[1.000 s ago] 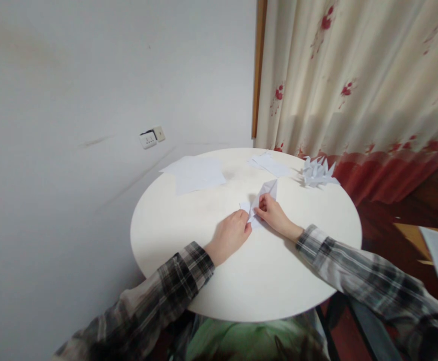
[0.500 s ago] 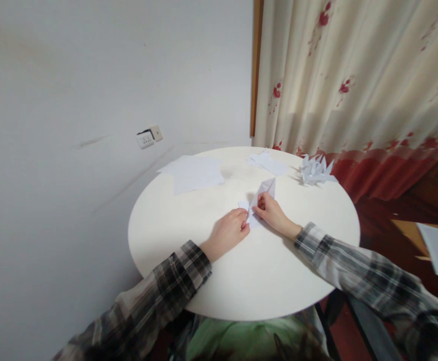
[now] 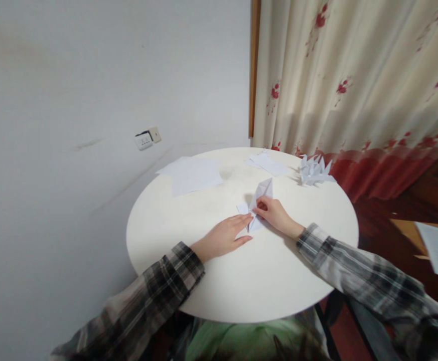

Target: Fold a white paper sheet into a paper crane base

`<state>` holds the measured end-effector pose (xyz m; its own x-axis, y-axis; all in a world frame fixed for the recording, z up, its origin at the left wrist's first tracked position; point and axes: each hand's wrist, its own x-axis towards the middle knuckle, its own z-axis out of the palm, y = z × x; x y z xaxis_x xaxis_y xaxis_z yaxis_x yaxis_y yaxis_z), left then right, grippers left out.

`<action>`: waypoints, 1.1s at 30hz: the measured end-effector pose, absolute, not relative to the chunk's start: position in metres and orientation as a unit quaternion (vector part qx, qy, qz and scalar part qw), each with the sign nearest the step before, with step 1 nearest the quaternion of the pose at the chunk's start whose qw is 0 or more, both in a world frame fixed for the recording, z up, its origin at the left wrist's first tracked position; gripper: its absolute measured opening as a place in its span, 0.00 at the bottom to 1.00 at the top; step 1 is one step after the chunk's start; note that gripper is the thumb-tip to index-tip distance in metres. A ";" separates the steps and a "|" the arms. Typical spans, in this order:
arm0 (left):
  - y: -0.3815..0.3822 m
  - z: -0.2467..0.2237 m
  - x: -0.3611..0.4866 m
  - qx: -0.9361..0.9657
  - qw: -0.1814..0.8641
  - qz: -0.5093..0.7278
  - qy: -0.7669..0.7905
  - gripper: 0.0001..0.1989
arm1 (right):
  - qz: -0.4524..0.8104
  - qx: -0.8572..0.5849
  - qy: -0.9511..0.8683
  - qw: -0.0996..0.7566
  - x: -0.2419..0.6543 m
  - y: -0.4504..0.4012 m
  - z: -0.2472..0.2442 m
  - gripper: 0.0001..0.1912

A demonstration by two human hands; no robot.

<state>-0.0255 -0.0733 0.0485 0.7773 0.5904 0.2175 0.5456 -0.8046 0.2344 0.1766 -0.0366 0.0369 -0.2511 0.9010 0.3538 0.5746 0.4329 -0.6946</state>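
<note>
A partly folded sheet of white paper (image 3: pixel 263 189) stands on the round white table (image 3: pixel 166 235), one pointed flap raised and the lower part flat. My right hand (image 3: pixel 275 213) pinches it near the middle between thumb and fingers. From the left, my left hand (image 3: pixel 224 236) lies with fingers stretched over the paper's lower left part, the thumb apart below on the tabletop. The fingers hide some of the folds.
Several flat white sheets (image 3: pixel 196 175) lie at the back left of the table. Smaller paper pieces (image 3: pixel 267 163) are at the back, and folded pointed paper shapes (image 3: pixel 314 170) are bunched at the back right. Beyond are a wall and a curtain (image 3: pixel 339 75).
My left hand has opened from a pinch, its fingers now stretched over the paper and its thumb apart. My right hand keeps its pinch in nearly the same place.
</note>
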 end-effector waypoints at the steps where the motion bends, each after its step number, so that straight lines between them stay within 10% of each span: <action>1: -0.074 0.048 -0.025 0.941 0.072 0.138 0.301 0.25 | 0.206 -0.488 -0.766 0.365 0.177 -0.038 0.038 0.06; 33: -0.083 0.052 -0.029 0.963 0.059 0.130 0.227 0.25 | 0.217 -0.465 -0.822 0.247 0.186 -0.041 0.046 0.08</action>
<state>-0.0289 -0.0830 0.0516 0.8631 0.4529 0.2234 0.4221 -0.8899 0.1730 0.1857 -0.0414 0.0459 -0.4447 0.8720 0.2045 0.6573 0.4728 -0.5869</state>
